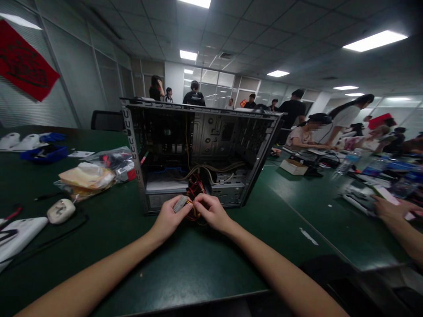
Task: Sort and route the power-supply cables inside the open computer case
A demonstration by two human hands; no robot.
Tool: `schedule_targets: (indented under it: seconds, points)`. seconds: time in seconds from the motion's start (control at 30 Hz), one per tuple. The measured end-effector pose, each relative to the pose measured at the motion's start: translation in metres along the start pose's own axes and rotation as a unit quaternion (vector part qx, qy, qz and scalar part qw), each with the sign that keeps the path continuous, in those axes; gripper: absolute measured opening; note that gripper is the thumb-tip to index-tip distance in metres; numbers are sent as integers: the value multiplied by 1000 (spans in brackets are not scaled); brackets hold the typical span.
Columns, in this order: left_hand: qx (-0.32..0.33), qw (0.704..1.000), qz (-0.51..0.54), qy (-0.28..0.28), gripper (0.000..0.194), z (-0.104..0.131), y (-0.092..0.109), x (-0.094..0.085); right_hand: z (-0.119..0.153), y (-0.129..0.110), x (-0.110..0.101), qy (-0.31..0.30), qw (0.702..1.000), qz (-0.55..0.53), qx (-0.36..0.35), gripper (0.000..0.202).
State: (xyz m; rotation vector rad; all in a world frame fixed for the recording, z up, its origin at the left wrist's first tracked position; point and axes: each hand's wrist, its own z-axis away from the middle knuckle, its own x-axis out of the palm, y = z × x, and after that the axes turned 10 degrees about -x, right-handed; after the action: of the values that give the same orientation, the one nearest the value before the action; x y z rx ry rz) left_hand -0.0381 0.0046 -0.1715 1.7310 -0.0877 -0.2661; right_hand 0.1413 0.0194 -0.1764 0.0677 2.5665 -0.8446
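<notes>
An open computer case (211, 108) stands on the green table, its bare inside facing me. At its lower front edge my left hand (171, 215) is closed around a pale grey cable connector (180, 203), which shows between thumb and fingers. My right hand (213, 212) pinches the thin red and yellow wires (193, 213) beside that connector. More of the wire bundle (197, 182) hangs out of the case behind my hands. At the lower left inside sits a metal power supply box (161, 199). A grey cable (218, 168) runs across the case's middle.
Left of the case lie plastic bags (87, 178), a white mouse (61, 211), a white keyboard-like slab (23, 240) and a blue tray (44, 153). At right are a small open box (293, 167), a water bottle (350, 161) and another person's hands (393, 211). Several people stand farther back.
</notes>
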Motion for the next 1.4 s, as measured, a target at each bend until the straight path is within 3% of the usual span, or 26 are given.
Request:
schedule_targets:
  seconds: [0.3, 0.5, 0.67, 0.87, 0.93, 1.2, 1.4]
  points:
    - [-4, 1000, 6, -2, 24, 2, 3, 1, 4, 3, 0, 40, 987, 92, -122, 11]
    - [-4, 1000, 12, -14, 23, 2, 2, 2, 4, -1, -3, 24, 975, 123, -181, 10]
    - [-6, 1000, 18, -21, 25, 3, 2, 3, 4, -2, -5, 2, 978, 121, -169, 13]
    - [22, 999, -30, -3, 25, 4, 3, 3, 4, -2, -6, -162, 964, 167, -131, 16]
    - [30, 999, -44, 0, 26, 4, 2, 3, 4, -2, -4, -187, 953, 194, -136, 20]
    - [25, 999, -46, -7, 32, -2, -6, 0, 10, -1, 4, -172, 943, 245, -143, 16]
    - [57, 996, -32, -53, 55, -3, -13, -6, 11, -4, 3, -144, 937, 255, -189, 20]
